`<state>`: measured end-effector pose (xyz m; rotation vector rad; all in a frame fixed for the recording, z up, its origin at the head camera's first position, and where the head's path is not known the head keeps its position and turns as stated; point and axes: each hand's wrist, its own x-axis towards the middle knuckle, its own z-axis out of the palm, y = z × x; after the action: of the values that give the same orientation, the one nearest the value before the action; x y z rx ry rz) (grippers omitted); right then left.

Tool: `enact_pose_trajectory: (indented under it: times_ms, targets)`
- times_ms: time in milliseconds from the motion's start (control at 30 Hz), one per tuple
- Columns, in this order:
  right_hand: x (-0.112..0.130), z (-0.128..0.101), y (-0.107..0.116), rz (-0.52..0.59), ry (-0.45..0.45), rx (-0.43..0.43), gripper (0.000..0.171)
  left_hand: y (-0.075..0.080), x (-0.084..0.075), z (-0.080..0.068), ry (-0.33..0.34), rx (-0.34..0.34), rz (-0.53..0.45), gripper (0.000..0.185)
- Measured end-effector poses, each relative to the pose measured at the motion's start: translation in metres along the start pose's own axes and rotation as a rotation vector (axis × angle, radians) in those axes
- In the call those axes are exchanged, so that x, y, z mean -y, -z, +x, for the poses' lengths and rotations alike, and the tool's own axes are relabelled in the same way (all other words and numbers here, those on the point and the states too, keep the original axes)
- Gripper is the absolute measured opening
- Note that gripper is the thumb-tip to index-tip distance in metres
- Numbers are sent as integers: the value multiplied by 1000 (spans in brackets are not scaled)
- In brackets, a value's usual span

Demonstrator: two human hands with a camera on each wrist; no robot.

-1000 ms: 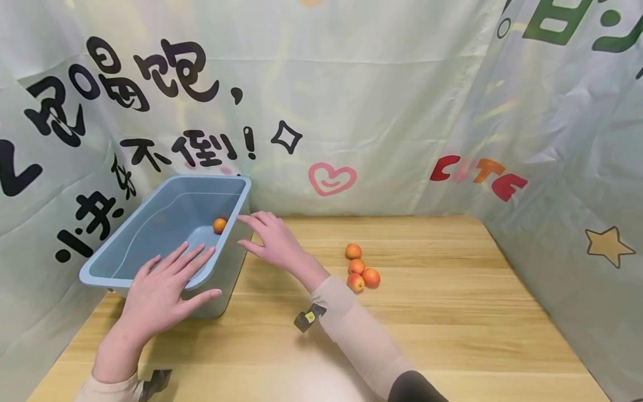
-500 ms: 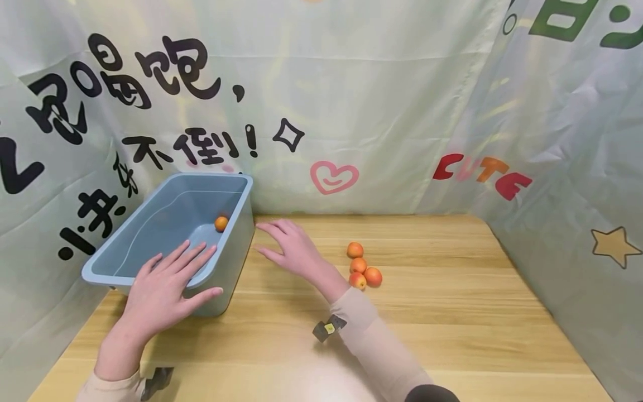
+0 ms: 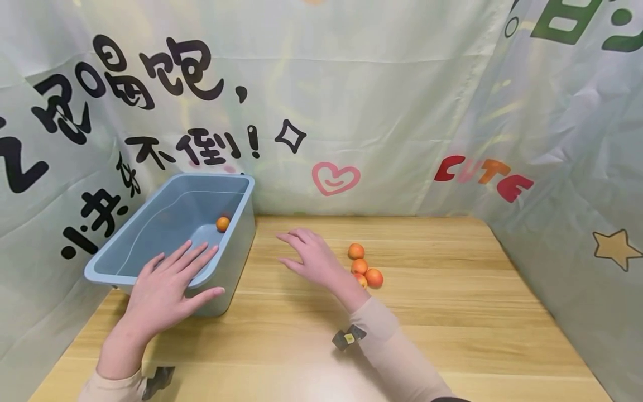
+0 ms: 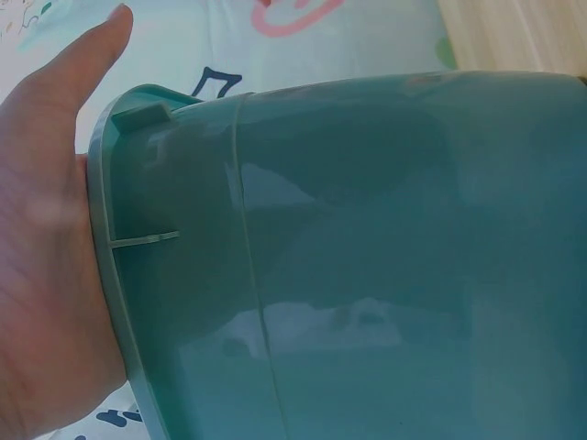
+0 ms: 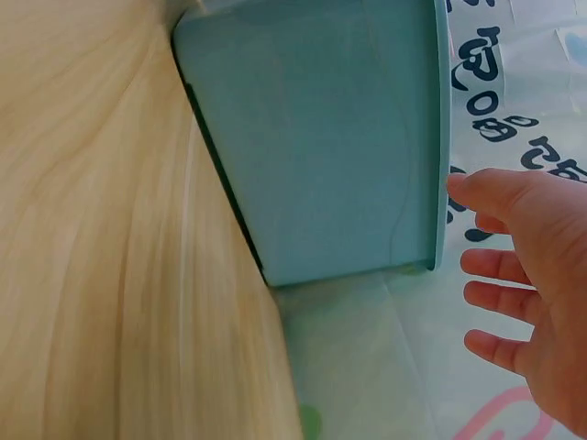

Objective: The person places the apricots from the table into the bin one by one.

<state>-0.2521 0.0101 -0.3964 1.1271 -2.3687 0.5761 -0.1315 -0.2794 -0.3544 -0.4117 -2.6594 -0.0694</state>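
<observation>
Fingers of the left hand point(image 3: 163, 287) lie flat over the bin point(image 3: 150, 223) rim; right hand point(image 3: 311, 259) hovers spread, holding nothing.

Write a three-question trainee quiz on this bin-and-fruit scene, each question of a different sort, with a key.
1. True or false: the left hand rests flat on the near rim of the blue bin.
2. How many orange fruits lie loose on the wooden table? A) two B) four C) six
3. Fill in: the right hand hovers open between the bin and the ____.

Key
1. True; its fingers lie straight over the rim.
2. B; the fruit cluster holds four, and a single fruit sits inside the bin.
3. Fruit cluster; the hand holds nothing.
</observation>
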Motion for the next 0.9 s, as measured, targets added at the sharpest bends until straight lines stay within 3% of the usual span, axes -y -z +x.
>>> enact_pose_trajectory:
  times_ms: [133,467,900]
  targets:
    - [-6,-9,4,-21,-10,-1,49,1,0,1,-2,3,2,83]
    - [-17,-32,22,-58,-103,106,50,2,0,1,-19,-4,7,83]
    - [-35,-62,30,-60,-138,128,48,1,0,1,-17,0,10,83]
